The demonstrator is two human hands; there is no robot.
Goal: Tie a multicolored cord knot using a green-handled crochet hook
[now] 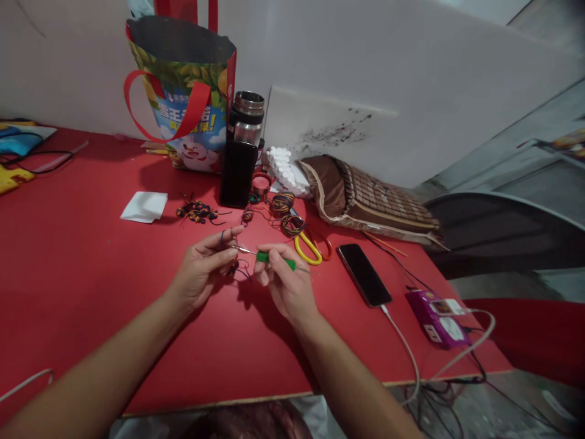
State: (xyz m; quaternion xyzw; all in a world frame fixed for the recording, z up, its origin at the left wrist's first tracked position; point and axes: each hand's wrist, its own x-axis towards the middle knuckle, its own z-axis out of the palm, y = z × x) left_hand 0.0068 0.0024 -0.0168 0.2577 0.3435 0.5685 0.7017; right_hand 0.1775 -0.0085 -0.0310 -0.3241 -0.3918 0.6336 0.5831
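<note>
My right hand (pixel 286 283) grips a small tool with a green handle (pixel 275 260), its thin metal tip pointing left. My left hand (pixel 205 268) pinches a little knot of dark, multicoloured cord (pixel 237 267) right at that tip, with a loop of blue cord around one finger. Both hands hover just above the red table (pixel 91 268), near its middle.
Behind my hands lie coils of coloured cord (pixel 283 202), a pile of knotted pieces (pixel 197 212), yellow scissors (pixel 307 247) and a white paper (pixel 144 205). A phone (pixel 364 274) on a cable and a purple power bank (pixel 436 318) lie right. A bag (pixel 187 91), flask (pixel 247 125) and upright phone (pixel 237 174) stand behind.
</note>
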